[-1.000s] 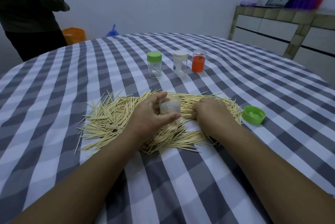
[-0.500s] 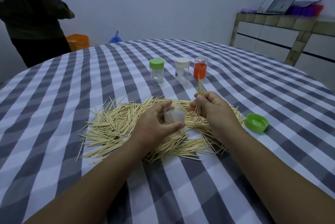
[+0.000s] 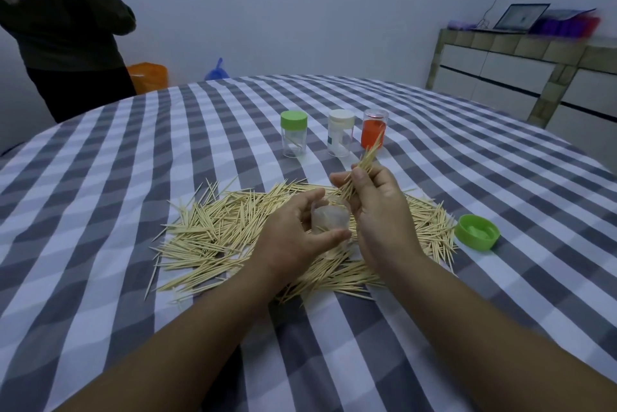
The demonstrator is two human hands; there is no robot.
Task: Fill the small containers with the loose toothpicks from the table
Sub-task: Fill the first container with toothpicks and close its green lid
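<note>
**Operator:** Pinched between my right hand's [image 3: 377, 208] thumb and curled fingers is a bundle of toothpicks [image 3: 362, 168], tilted, its upper tips pointing far and right toward the orange container [image 3: 374, 129].

**Observer:** And your left?

**Operator:** My left hand [image 3: 293, 234] curls around a small clear container [image 3: 329, 221], thumb on the near side, fingers on the far side. It sits just left of my right hand, above the loose toothpick pile [image 3: 220, 231].

**Observer:** Where's the pile?

**Operator:** Spread on the checked tablecloth [image 3: 100, 198], under and around both hands, mostly to the left. A green lid [image 3: 478, 232] lies open-side up just right of it.

**Observer:** The other containers?

**Operator:** Three stand in a row farther out: a green-capped clear jar [image 3: 293, 137], a white-capped jar [image 3: 340, 132], then the orange one on the right. I can't tell how full the one I'm holding is.
</note>
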